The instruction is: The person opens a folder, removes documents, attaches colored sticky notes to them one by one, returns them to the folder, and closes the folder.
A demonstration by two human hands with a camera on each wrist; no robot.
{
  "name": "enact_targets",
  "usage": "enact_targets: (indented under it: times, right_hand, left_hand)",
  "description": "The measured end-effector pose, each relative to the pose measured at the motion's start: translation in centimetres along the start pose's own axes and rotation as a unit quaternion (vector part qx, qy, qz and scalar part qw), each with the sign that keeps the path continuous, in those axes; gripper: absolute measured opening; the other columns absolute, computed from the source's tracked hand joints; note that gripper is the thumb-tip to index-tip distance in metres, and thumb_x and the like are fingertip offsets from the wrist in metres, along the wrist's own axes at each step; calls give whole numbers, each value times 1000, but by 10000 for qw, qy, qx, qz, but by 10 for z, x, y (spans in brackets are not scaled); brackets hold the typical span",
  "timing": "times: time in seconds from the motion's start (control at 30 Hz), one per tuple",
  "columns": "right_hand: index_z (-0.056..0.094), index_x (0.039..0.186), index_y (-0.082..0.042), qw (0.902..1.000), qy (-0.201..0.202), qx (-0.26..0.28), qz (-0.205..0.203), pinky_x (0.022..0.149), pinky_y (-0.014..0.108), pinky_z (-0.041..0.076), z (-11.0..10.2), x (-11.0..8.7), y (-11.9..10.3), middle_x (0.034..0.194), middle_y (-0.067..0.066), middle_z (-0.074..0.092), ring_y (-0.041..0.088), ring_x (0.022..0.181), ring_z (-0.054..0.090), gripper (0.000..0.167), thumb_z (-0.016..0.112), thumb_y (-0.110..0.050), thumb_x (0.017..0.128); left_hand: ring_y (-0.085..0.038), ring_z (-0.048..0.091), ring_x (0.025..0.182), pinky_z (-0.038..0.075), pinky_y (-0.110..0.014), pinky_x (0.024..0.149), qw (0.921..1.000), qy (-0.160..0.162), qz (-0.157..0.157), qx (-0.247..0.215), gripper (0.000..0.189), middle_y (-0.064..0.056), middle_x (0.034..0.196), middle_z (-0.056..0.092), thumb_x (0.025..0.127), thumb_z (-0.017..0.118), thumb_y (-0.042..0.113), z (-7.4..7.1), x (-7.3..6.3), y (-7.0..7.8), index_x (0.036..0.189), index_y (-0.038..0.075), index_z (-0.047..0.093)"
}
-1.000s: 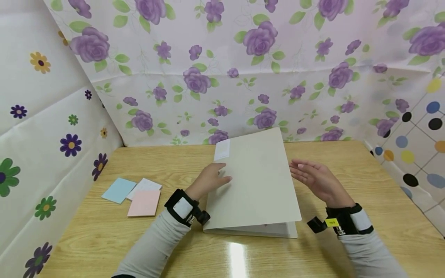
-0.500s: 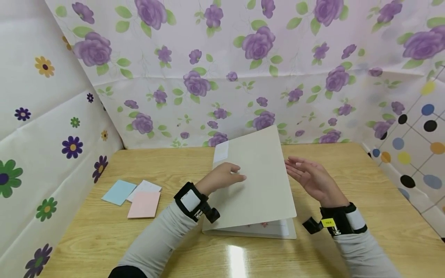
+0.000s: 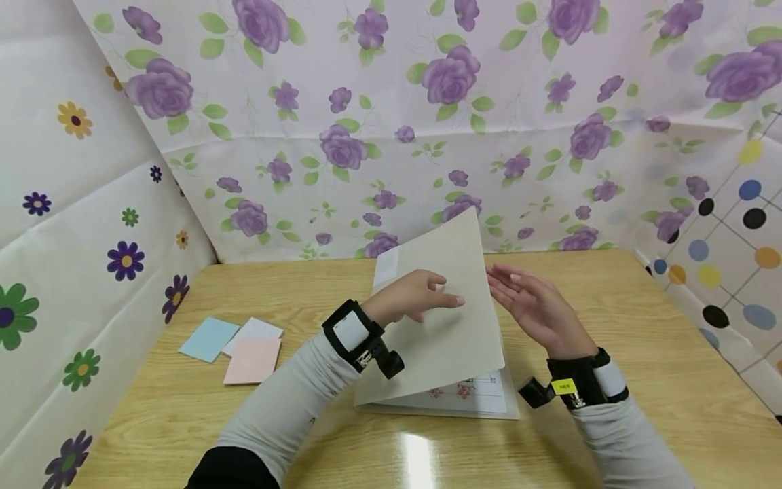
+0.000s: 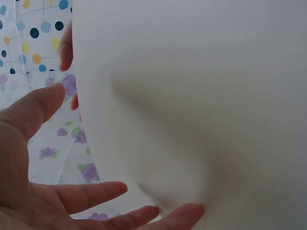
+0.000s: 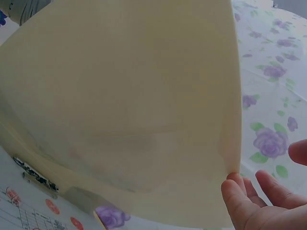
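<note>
A cream file folder (image 3: 440, 346) lies on the table, its front cover lifted at a slant. The cover's right edge is raised, while the spine side, with a white label (image 3: 386, 265), stays low. My right hand (image 3: 537, 309) has its fingertips (image 5: 234, 184) at that raised edge, fingers fairly straight. Spread over the cover's outer face is my left hand (image 3: 415, 295), its thumb and fingers extended and the fingertips (image 4: 192, 211) close to the surface. Under the cover shows a printed sheet (image 3: 482, 394) with red marks; the right wrist view adds a metal clip (image 5: 34, 175) near the spine.
Left of the folder lie small paper pads: a blue one (image 3: 209, 339), a white one (image 3: 259, 333) and a pink one (image 3: 252, 361). Flowered sheeting (image 3: 275, 136) hangs behind the wooden table (image 3: 305, 292), with patterned sheets on both sides.
The cover has risen further and its free edge has shifted left, showing more of the sheet. My right hand has moved left with that edge; my left hand has slid right across the cover.
</note>
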State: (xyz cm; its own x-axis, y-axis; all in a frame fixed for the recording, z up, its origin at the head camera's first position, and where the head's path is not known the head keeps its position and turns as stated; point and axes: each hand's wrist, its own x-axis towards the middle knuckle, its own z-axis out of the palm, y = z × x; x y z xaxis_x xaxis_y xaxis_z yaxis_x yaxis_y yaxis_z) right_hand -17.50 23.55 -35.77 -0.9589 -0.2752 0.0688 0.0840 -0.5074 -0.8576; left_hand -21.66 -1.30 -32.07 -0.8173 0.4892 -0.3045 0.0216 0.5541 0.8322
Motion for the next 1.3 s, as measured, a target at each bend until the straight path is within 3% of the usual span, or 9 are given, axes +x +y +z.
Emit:
enact_targets:
  times: [0.17,0.43,0.57,0.8,1.07,1.2,1.3]
  right_hand:
    - [72,120,-15,9998,-135,-105,-104,106,26,52,7,3,1,130,2,64,13,123,66,32,41,-10,114]
    - [78,121,-16,9959,-759,-114,-470,105,30,54,14,9,5,132,2,65,18,120,65,38,41,-11,114]
    - [79,121,-16,9951,-879,-41,-461,102,32,56,18,11,5,133,2,64,20,116,64,38,42,-12,114]
    - [78,122,-21,9932,-1026,-288,-477,102,35,56,22,13,4,135,-1,63,19,117,62,38,42,-15,114]
    - [72,131,-24,9885,-1418,-303,-440,106,39,54,19,16,8,141,-3,61,21,128,62,34,43,-20,114]
    - [68,135,-27,9864,-1387,-788,-396,105,37,54,15,16,10,141,-4,62,19,130,62,35,42,-20,113]
    - [62,144,-17,9797,-1146,-1627,-264,105,34,53,12,13,11,146,2,58,20,133,59,38,42,-16,112]
  left_hand:
    - [-35,51,143,61,-49,96,10000,41,4,48,78,-23,164,43,103,74,36,1,-1,11,162,-1,41]
    - [-33,57,134,64,-42,82,9985,29,2,545,82,-16,169,38,102,75,40,-1,-5,29,165,2,38]
    - [-32,56,134,64,-41,81,9986,-49,-39,530,87,-16,168,38,101,75,42,-4,-7,36,166,2,33]
    - [-34,53,138,65,-44,80,9998,-162,-49,-65,90,-20,165,40,101,72,31,-3,-9,43,169,0,22]
    - [-41,45,147,65,-49,81,9946,-163,-97,-1025,76,-24,157,49,104,64,17,-7,-9,39,169,4,26]
    - [-51,38,150,64,-54,84,9901,-114,-90,-1393,74,-25,163,42,101,60,8,-13,-10,38,169,8,31]
    - [-52,37,150,63,-57,88,9866,-55,-44,-1629,73,-25,164,39,100,57,6,-18,-12,38,168,9,33]
